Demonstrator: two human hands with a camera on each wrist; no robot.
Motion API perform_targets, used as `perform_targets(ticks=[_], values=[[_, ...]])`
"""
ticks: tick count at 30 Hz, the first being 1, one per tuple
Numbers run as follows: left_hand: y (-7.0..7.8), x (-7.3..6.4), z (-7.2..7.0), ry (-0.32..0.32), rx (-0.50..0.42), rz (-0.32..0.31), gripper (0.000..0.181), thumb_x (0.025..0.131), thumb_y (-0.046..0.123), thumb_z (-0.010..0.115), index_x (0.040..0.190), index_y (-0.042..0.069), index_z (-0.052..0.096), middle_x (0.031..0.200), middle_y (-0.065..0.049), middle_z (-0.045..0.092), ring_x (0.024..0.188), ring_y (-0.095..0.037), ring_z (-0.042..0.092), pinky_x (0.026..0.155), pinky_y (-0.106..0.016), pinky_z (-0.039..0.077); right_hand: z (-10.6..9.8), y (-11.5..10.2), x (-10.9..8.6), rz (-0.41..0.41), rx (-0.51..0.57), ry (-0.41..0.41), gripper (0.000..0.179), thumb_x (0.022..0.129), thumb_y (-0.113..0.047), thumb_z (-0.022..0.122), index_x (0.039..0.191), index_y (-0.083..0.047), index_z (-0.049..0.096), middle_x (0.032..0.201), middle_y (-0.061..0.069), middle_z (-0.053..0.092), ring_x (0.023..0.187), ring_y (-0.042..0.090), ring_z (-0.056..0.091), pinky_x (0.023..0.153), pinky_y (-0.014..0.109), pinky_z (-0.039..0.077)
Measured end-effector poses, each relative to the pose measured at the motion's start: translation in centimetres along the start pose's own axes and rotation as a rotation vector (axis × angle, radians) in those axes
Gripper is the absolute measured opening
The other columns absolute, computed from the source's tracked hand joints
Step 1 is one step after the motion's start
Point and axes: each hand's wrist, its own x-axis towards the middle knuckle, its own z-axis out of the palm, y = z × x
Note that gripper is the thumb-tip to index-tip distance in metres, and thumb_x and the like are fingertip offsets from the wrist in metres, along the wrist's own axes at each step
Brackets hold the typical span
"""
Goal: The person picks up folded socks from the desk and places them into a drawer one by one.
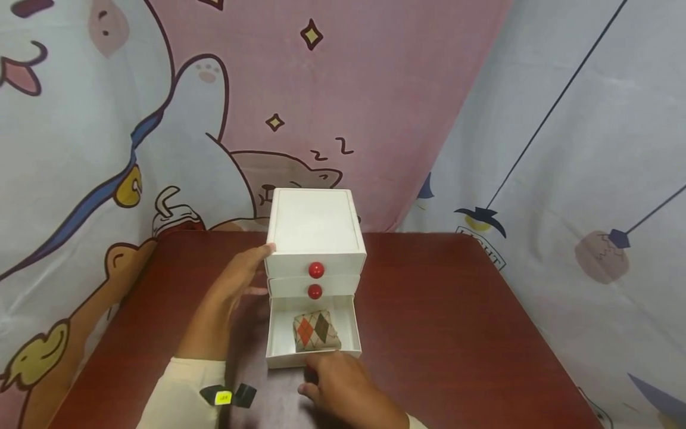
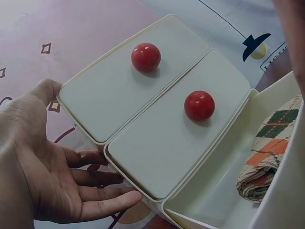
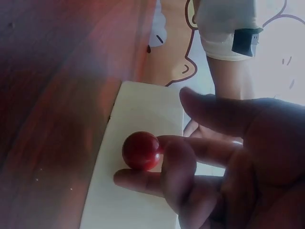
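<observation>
A small white drawer unit (image 1: 315,221) stands on the table, its two upper drawers closed, each with a red ball knob. The bottom drawer (image 1: 278,333) is pulled out. Inside lies a folded argyle knit cloth (image 1: 316,330) in beige, orange and dark green. My left hand (image 2: 62,167) steadies the unit's left side, thumb at the top front corner and fingers fairly straight along the side. At the bottom drawer's front is my right hand (image 1: 348,381), with its fingers on either side of the red knob (image 3: 140,150) and the thumb apart from it.
The dark red-brown table (image 1: 445,333) stretches to both sides of the unit. Behind it hangs a printed cartoon cloth (image 1: 375,89). A strap with a yellow label (image 1: 223,397) sits on the left sleeve.
</observation>
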Motion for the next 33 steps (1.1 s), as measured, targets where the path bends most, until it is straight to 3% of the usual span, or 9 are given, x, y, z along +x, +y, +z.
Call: perform_targets(ticks=[9,19,26,33], values=[[0.1,-0.1,0.0,-0.004,0.004,-0.001,0.083,0.11,0.058,0.048,0.169,0.001,0.034,0.179,-0.023,0.028,0.162,-0.05,0.035,0.108,-0.067,0.059,0.9,0.0,-0.1,0.009,-0.03,0.094,0.02,0.086,-0.034,0.091,0.085,-0.029,0.071,0.074,-0.012,0.07,0.07,0.011,0.067,0.053,0.031,0.043],[0.2,-0.2,0.1,-0.005,0.002,0.003,0.083,0.11,0.057,0.048,0.168,0.0,0.033,0.178,-0.025,0.027,0.163,-0.054,0.03,0.109,-0.067,0.058,2.1,-0.2,-0.4,-0.003,-0.162,0.256,0.03,0.076,-0.03,0.095,0.079,-0.029,0.065,0.07,-0.008,0.071,0.062,0.015,0.065,0.048,0.032,0.04],[0.4,-0.3,0.2,-0.011,0.006,0.009,0.083,0.111,0.058,0.047,0.168,-0.001,0.034,0.176,-0.026,0.031,0.162,-0.053,0.033,0.108,-0.067,0.059,2.2,-0.5,-0.3,0.023,-0.259,0.288,0.031,0.075,-0.032,0.095,0.071,-0.028,0.064,0.065,-0.006,0.07,0.056,0.015,0.062,0.045,0.033,0.04],[0.3,-0.4,0.2,0.0,0.006,0.005,0.081,0.111,0.058,0.048,0.166,-0.001,0.037,0.174,-0.026,0.035,0.161,-0.051,0.037,0.108,-0.067,0.059,2.4,-0.8,0.1,0.08,-0.307,0.256,0.036,0.078,-0.041,0.093,0.058,-0.031,0.064,0.06,-0.007,0.068,0.053,0.013,0.059,0.043,0.034,0.04]])
